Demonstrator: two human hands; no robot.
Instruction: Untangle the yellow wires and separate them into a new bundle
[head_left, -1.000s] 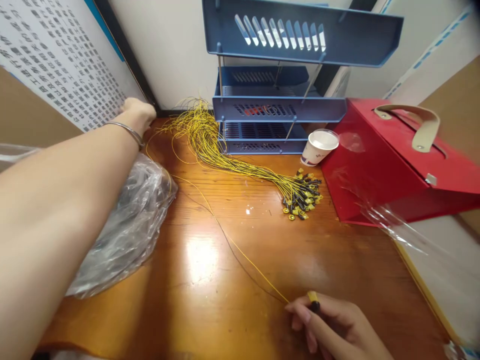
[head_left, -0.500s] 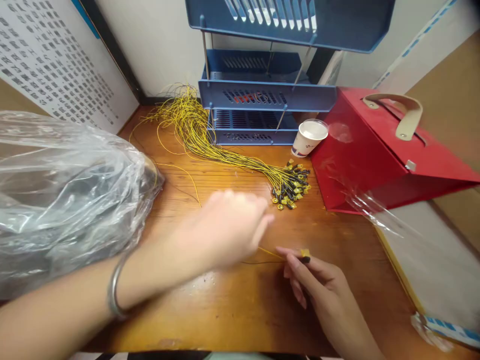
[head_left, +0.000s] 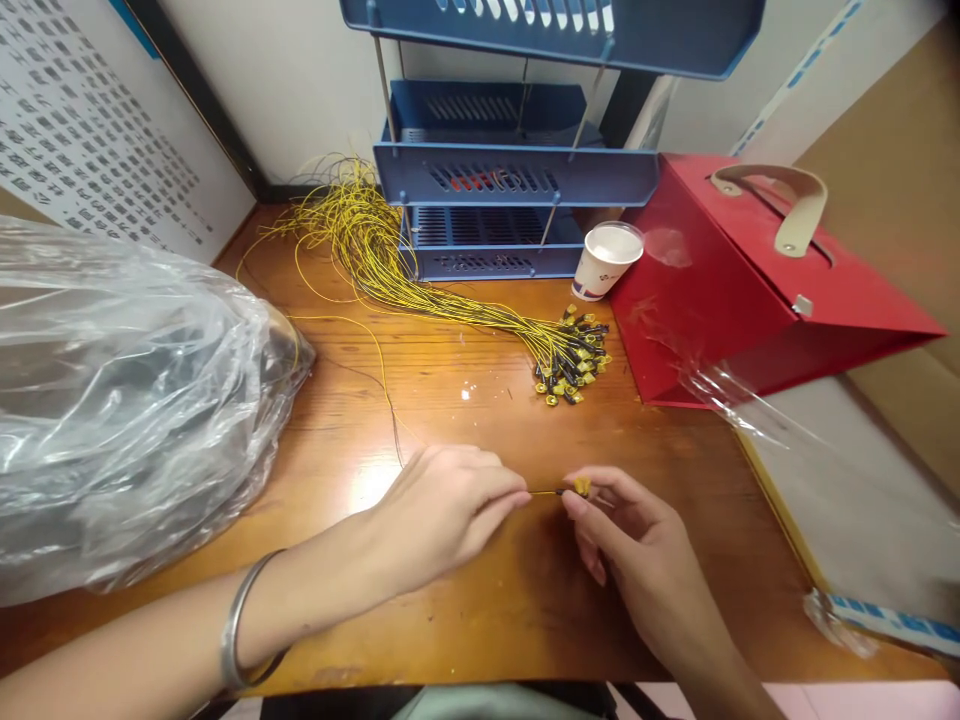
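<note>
My left hand (head_left: 457, 500), with a metal bangle (head_left: 238, 620) at the wrist, pinches a thin yellow and black wire (head_left: 544, 492). A short stretch of it runs taut to my right hand (head_left: 630, 530), whose thumb and fingers grip the small yellow and black end piece (head_left: 581, 487). The wire's other part trails from behind my left hand up to the left, towards the plastic bag. Beyond my hands lies a bundle of similar yellow and black wires (head_left: 450, 306), their yellow and black end pieces (head_left: 571, 365) gathered together at the right.
A clear plastic bag (head_left: 150, 430) with dark contents sits at left. Blue stacked trays (head_left: 517, 175) stand at the back, beside a paper cup (head_left: 607, 260). A red box with a handle (head_left: 720, 280) is at right, above a flat white panel (head_left: 862, 480). All rest on the wooden table (head_left: 390, 640).
My left hand has come down from above the wire and now pinches it near the end piece. The wire between my hands is straight. The view has shifted slightly.
</note>
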